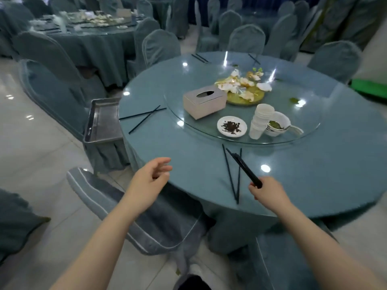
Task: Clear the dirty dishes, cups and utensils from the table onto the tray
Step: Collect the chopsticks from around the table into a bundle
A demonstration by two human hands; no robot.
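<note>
From the head view, the right hand point(269, 190) grips a bundle of black chopsticks point(245, 167) above the near edge of the round teal-clothed table point(314, 174); two more black chopsticks point(233, 176) lie just beside it. The left hand point(151, 177) hovers with fingers relaxed, holding nothing. A metal rectangular tray point(102, 124) sits at the table's left edge. A stack of white cups point(260, 121), a white bowl point(278, 124) and a small white plate point(232, 126) stand on the glass turntable point(303, 126).

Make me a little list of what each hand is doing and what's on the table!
right hand: grips a bundle of black chopsticks
left hand: open, holds nothing
loose chopsticks: on the table by the right hand
glass turntable: tissue box, small plate, stacked cups, bowl
tray: metal, at the table's left edge
</note>
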